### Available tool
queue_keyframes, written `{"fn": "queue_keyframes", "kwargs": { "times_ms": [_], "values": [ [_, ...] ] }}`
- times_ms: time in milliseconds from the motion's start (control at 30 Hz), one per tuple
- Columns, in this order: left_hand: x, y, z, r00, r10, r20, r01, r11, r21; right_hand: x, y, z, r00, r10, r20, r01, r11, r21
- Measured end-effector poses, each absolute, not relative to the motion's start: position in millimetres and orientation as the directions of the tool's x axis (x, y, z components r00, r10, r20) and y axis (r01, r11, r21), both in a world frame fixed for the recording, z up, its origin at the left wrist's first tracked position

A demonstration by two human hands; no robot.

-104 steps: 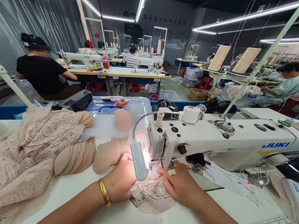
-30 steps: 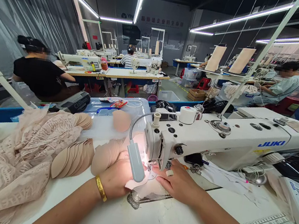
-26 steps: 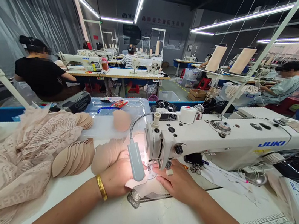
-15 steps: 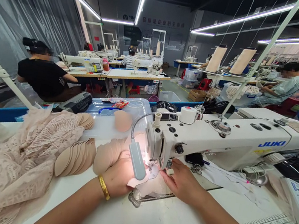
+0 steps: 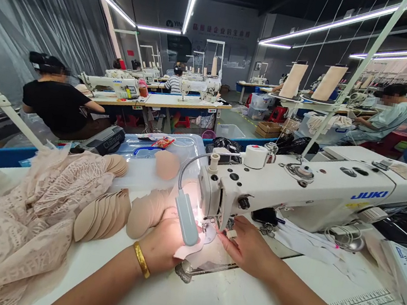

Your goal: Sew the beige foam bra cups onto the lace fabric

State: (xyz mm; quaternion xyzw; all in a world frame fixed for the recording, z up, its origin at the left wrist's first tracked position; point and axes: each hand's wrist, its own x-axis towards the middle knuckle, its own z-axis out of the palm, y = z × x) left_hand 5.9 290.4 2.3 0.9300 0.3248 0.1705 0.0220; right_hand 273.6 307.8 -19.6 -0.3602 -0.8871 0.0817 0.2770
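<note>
A white Juki sewing machine (image 5: pixel 322 190) stands in front of me, its grey gooseneck lamp (image 5: pixel 186 218) lit over the needle. Under the needle lies a pink fabric piece (image 5: pixel 193 248). My left hand (image 5: pixel 163 242), with a gold bangle at the wrist, presses on the piece's left side; its fingers are hidden behind the lamp. On the right, my right hand (image 5: pixel 248 246) rests with fingers flat on the fabric beside the presser foot.
Stacks of beige bra cups (image 5: pixel 103 214) and a heap of pink lace (image 5: pixel 10 234) lie at my left. A clear plastic bin (image 5: pixel 156 157) sits behind them. Scissors and papers (image 5: pixel 291 235) lie under the machine arm. Other people sit at sewing tables farther off.
The lace that bunched under my hands 3.5 s ago is gone from the front; a flatter pink piece now lies at the needle. Over the last second my hands barely shifted.
</note>
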Motion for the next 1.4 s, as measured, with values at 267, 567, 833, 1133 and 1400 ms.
{"fn": "queue_keyframes", "kwargs": {
  "times_ms": [267,567,833,1133,1400],
  "values": [
    [4,290,-2,0.701,0.608,0.374,0.602,-0.785,0.147,275,306,-17,-0.589,0.713,0.381,0.625,0.701,-0.345],
    [4,282,-2,0.671,0.614,0.416,0.644,-0.76,0.083,276,303,-22,-0.601,0.707,0.372,0.62,0.706,-0.341],
    [5,269,-1,0.681,0.614,0.399,0.644,-0.762,0.073,274,298,-15,-0.649,0.667,0.365,0.592,0.745,-0.307],
    [20,248,5,0.755,0.536,0.378,0.596,-0.801,-0.055,271,288,-5,-0.851,0.488,0.191,0.412,0.849,-0.332],
    [29,246,-3,0.746,0.558,0.364,0.626,-0.774,-0.098,267,289,-6,-0.814,0.541,0.211,0.464,0.825,-0.323]
  ]
}}
